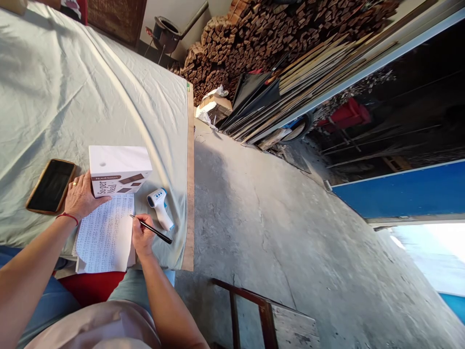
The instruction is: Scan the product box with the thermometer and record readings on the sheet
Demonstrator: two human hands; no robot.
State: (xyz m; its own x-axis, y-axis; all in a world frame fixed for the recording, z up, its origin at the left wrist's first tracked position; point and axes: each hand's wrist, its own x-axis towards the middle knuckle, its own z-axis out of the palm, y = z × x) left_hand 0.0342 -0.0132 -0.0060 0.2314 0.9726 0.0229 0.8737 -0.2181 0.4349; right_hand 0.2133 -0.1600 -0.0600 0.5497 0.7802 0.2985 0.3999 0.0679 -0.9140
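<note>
My right hand [144, 234] grips a black pen [156, 229], its tip at the right edge of a notebook page [103, 235] filled with lines of handwriting. My left hand [82, 195] is wrapped round the lower left corner of a white box [119, 160], the thumb along its lower edge and the fingers against its side. Printed on the box are "NutriMation" and "Super Meal". It stands at the notebook's top edge. Beside my right hand lies a white and blue infrared thermometer [160, 208]. A phone with a dark screen [51, 185] lies left of my left hand.
A pale cloth [145, 116] covers the table, whose wooden edge [190, 194] shows on the right. Beyond are stacked firewood [232, 53], leaning planks [290, 92] and a metal stove [165, 36]. A wooden chair [265, 315] stands on the concrete floor at the lower right.
</note>
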